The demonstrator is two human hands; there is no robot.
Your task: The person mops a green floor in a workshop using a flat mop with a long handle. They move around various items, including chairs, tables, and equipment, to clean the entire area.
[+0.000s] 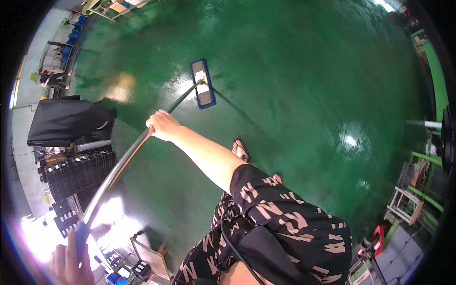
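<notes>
Your right-hand (163, 125) grip is closed around the mop (123, 161) shaft; your left-hand (71, 263) grip holds its near-left end. The blue-edged mop head (205, 97) lies far, left of centre, on the green floor (294, 90).

Floor (294, 85) green, glossy; bright glare (350, 140) toward right. Left: pale wall (23, 137), black cover (69, 121), black crates (80, 173) beside it. Right edge: green rails (427, 159), whitish frame (400, 214).

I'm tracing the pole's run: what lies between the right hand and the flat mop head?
In the head view, the lower stretch of the mop handle runs between the right hand and the mop head, above green floor.
</notes>
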